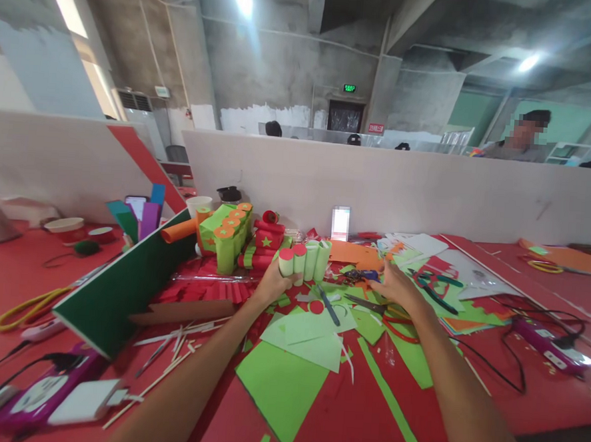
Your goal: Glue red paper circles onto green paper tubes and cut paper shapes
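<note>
My left hand (pixel 273 283) is closed on a joined row of pale green paper tubes (pixel 309 262); the two nearest tubes have red round caps. Over the clutter to the right, my right hand (pixel 396 285) has its fingers apart and holds nothing that I can see. It is nearest to a blue-handled tool (pixel 369 275) and the orange paper (pixel 356 254). Between my hands lie a dark blue pen-like tool (pixel 329 306), a loose red paper disc (pixel 315 307) and scissors (pixel 365 302). Light green sheets (pixel 289 394) are spread in front of me.
Green and red paper models (pixel 230 227) stand at the back left, beside a dark green board (pixel 116 290). Power strips (pixel 39 392) lie at the left front and right. Green-handled pliers (pixel 436 293) rest at the right. A phone (pixel 340 224) leans against the white partition (pixel 402 187).
</note>
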